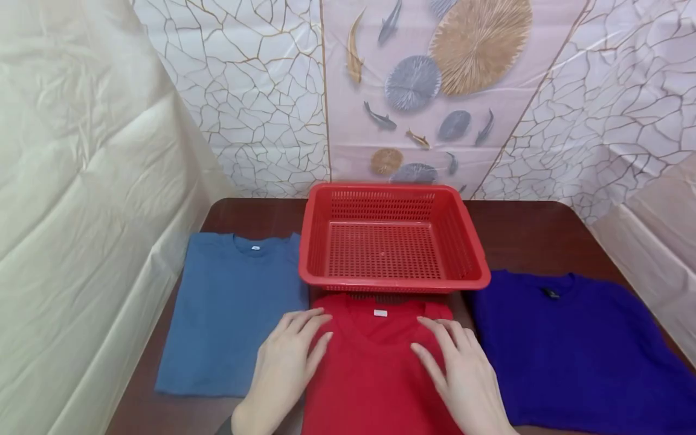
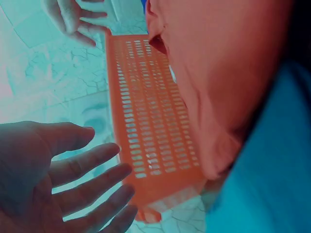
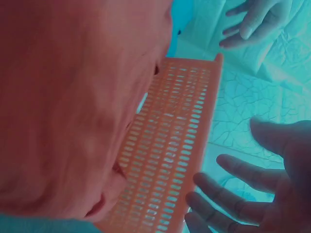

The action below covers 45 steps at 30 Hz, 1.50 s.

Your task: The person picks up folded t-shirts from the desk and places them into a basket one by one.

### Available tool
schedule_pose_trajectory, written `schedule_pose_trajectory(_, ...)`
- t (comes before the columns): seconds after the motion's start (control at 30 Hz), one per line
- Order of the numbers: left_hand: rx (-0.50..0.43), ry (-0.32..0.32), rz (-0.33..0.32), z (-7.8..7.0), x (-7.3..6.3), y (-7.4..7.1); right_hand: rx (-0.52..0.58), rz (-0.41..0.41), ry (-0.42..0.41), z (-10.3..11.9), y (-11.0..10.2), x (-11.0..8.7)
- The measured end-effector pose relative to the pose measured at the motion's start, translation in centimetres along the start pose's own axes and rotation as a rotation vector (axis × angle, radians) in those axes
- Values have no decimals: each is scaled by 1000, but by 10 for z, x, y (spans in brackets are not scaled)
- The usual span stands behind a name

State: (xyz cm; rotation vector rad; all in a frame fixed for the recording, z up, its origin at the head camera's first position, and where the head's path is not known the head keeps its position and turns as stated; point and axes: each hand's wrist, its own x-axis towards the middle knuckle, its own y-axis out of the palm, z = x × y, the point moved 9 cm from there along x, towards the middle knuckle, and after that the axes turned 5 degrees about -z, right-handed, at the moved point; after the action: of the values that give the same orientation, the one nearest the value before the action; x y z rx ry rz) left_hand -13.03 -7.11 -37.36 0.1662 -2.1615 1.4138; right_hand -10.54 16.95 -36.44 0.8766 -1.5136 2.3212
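Note:
A red T-shirt (image 1: 375, 380) with a white neck label lies folded flat in front of the basket, its collar toward the far side. My left hand (image 1: 288, 356) is over its left edge, fingers spread and loosely bent, holding nothing. On the opposite side, my right hand (image 1: 464, 368) is near the right shoulder of the shirt, thumb apart from the fingers. Both wrist views show a gap between the hands and the red cloth; in them the left hand (image 2: 73, 179) and right hand (image 3: 257, 184) have extended fingers.
A red plastic basket (image 1: 394, 284) with slotted walls stands behind the red shirt. To the left lies a folded blue T-shirt (image 1: 234, 320), to the right a dark purple-blue one (image 1: 576, 356). All rest on a dark brown table (image 1: 522, 235); patterned sheets hang behind.

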Motion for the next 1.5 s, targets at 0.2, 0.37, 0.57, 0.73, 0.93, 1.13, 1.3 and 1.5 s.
schedule_pose_trajectory(0.2, -29, -53, 29, 19, -6, 3, -21, -13, 32, -23, -4, -5)
schedule_pose_trajectory(0.37, -58, -86, 159, 34, -10, 17, -40, 118, 139, -55, 7, -12)
schedule_pose_trajectory(0.57, -102, -108, 285, 46, -15, 39, -15, 276, 269, -86, 27, -19)
schedule_pose_trajectory(0.73, -113, -165, 334, 53, -14, 51, 0, 409, 353, -102, 43, -20)
schedule_pose_trajectory(0.93, -88, -237, 386, 58, -8, 56, -16, 558, 426, -114, 57, -22)
schedule_pose_trajectory(1.13, -37, -235, 418, 53, 0, 61, -35, 605, 423, -113, 63, -20)
schedule_pose_trajectory(1.3, 1, -225, 405, 50, 4, 64, -62, 591, 388, -106, 66, -19)
schedule_pose_trajectory(1.5, -2, -199, 399, 49, 10, 74, -108, 541, 335, -98, 68, -16)
